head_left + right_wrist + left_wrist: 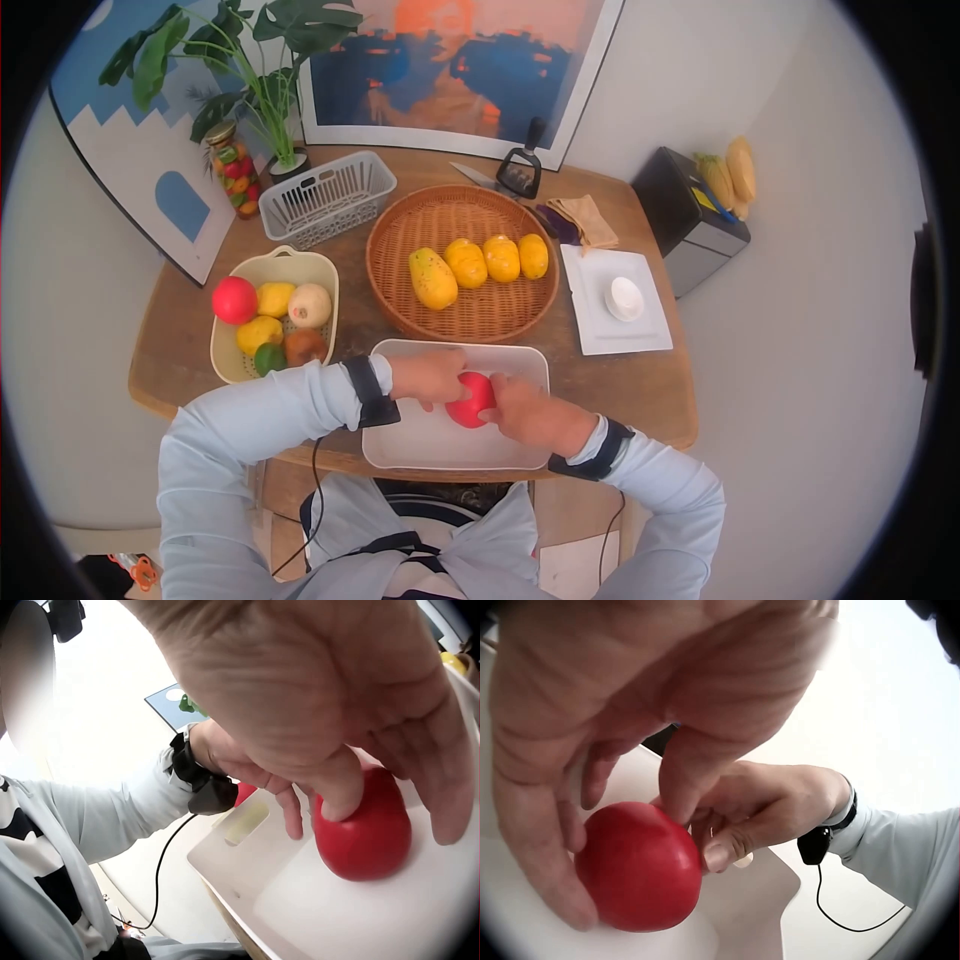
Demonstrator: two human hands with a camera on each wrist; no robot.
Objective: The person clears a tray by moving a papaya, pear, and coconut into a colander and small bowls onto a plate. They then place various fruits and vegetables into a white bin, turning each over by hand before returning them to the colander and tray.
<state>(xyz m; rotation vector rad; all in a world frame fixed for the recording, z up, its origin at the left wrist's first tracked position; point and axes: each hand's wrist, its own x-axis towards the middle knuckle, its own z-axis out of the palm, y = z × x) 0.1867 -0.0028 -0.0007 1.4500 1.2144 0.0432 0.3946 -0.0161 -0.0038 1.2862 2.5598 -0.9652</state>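
Note:
A smooth red tomato (468, 408) is low inside a white rectangular tub (415, 445) at the table's front edge. My left hand (428, 376) holds it from the left; in the left wrist view its thumb is on top and its fingers (536, 851) curve along the side. From the other side my right hand (540, 414) grips the same tomato, its thumb pressing the skin in the right wrist view and its other fingers (450, 787) reaching round the far side. The tomato's underside is hidden.
Left of the tub stands a cream basket (333, 300) of mixed fruit. Behind, a round wicker tray (460, 325) bears several yellow fruits. A grey basket (335, 205), knife (473, 174) and grater (520, 175) lie farther back. A white plate (610, 342) with a small bowl (624, 298) sits right.

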